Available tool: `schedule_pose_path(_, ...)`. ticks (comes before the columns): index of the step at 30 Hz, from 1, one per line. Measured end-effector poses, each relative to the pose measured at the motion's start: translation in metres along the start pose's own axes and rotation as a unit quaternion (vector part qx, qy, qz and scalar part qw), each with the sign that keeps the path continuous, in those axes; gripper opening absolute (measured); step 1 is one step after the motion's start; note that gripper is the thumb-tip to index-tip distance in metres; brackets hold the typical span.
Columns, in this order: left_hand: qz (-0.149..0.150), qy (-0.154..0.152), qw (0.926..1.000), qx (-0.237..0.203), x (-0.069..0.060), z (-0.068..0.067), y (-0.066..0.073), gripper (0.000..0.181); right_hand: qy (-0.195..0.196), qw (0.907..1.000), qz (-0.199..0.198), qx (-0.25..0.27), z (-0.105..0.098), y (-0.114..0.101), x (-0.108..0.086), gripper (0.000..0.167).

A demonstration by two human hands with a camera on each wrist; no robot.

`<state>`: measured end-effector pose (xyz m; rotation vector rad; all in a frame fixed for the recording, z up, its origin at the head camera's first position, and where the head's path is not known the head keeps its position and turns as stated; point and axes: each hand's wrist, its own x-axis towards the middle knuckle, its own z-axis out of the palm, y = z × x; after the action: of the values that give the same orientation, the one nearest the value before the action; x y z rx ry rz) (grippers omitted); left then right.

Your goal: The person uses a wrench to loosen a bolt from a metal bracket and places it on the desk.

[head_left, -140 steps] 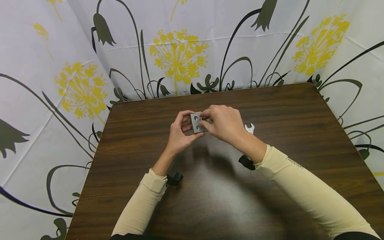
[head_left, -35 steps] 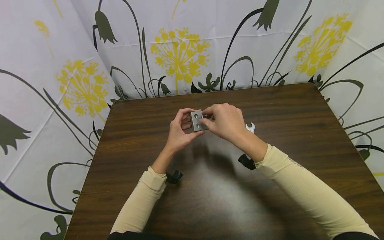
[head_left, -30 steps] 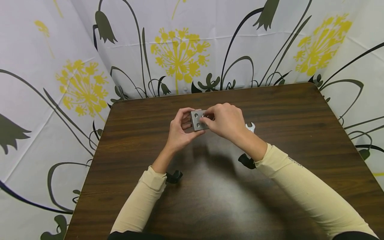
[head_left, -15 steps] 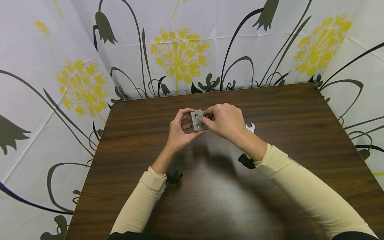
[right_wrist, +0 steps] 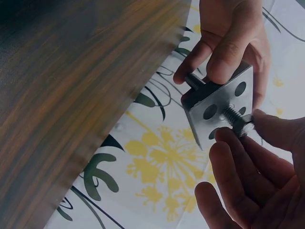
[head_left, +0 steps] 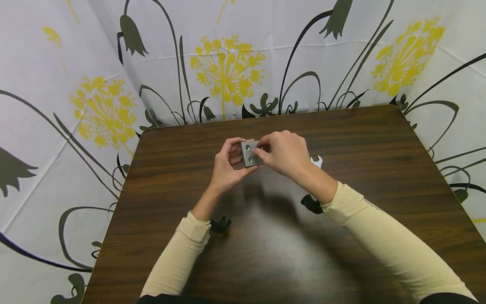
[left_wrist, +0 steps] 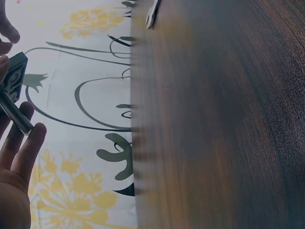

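Observation:
A grey metal plate [head_left: 247, 158] with several round holes is held up above the table. My left hand [head_left: 225, 170] grips it by its edges, thumb below and fingers round the far side. In the right wrist view, a hex bolt [right_wrist: 242, 125] enters the plate's middle, its head and part of its thread standing out from the face. My right hand [head_left: 287, 153] pinches that head between thumb and fingers. The threaded bolt end [left_wrist: 17, 115] comes out behind the plate in the left wrist view, close to the left fingertips.
An open-ended wrench [head_left: 317, 162] lies on the brown wooden table [head_left: 364, 139], partly hidden by the right forearm. Behind the table hangs a white curtain [head_left: 273, 25] with a flower print. Both wrists carry dark camera mounts.
Since the oldest frame, the right fingers have shifted slightly at the bolt head. The left hand and plate have stayed nearly in place, and the wrench has not moved.

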<state>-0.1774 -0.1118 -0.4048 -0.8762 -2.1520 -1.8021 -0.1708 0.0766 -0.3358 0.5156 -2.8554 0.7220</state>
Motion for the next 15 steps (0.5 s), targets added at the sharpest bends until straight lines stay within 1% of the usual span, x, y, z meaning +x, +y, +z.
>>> schedule_pose_path(3, -0.004, -0.001, 1.0, -0.001, -0.0002, -0.0002, 0.0005, 0.069, -0.012, 0.9998, -0.013, -0.002, -0.0007, -0.0001, -0.0002, 0.021)
schedule_pose_path(7, -0.009, 0.001, 1.0, -0.003, -0.0002, -0.0002, 0.0017, 0.069, -0.019, 0.9994, -0.027, -0.006, -0.0022, -0.0008, -0.0006, 0.023)
schedule_pose_path(12, -0.005, 0.001, 1.0, -0.002, 0.0003, 0.0002, 0.0021, 0.069, -0.003, 0.9999, -0.01, -0.009, -0.0026, -0.0016, -0.0003, 0.027)
schedule_pose_path(15, -0.002, -0.001, 1.0, -0.003, 0.0007, 0.0004, 0.002, 0.069, 0.0, 0.9999, -0.004, -0.015, -0.0019, -0.0016, -0.0001, 0.027)
